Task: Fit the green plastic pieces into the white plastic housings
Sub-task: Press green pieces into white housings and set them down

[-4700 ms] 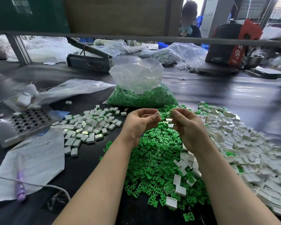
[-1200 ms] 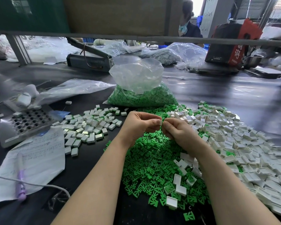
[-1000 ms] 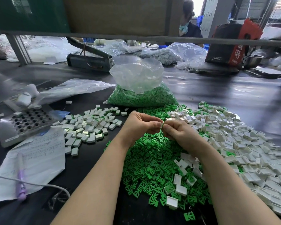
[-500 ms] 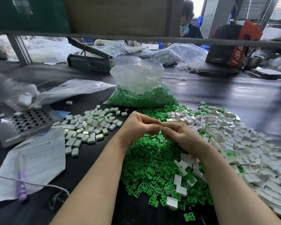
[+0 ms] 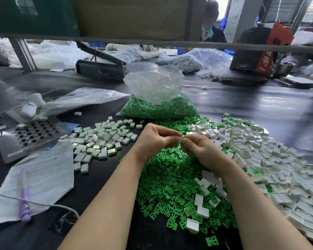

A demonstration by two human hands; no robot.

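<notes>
My left hand (image 5: 156, 138) and my right hand (image 5: 199, 148) meet fingertip to fingertip above a heap of loose green plastic pieces (image 5: 172, 181). Between the fingertips sits a small white housing (image 5: 179, 140), pinched by both hands; a sliver of green shows at its edge. A large pile of white housings (image 5: 271, 159) spreads to the right. To the left lies a group of white housings with green showing in them (image 5: 101, 139). A clear bag of green pieces (image 5: 159, 103) stands behind my hands.
A metal block with rows of holes (image 5: 33, 136) sits at the left, beside a handwritten paper sheet (image 5: 42, 175) with a purple pen (image 5: 25, 202) and a white cable (image 5: 43, 204). A low shelf bar (image 5: 152, 42) crosses overhead. Another person (image 5: 210, 24) works behind it.
Both hands have lowered slightly from where they were several seconds ago and drawn together. In the last second they stay nearly still, fingertips working the small white housing.
</notes>
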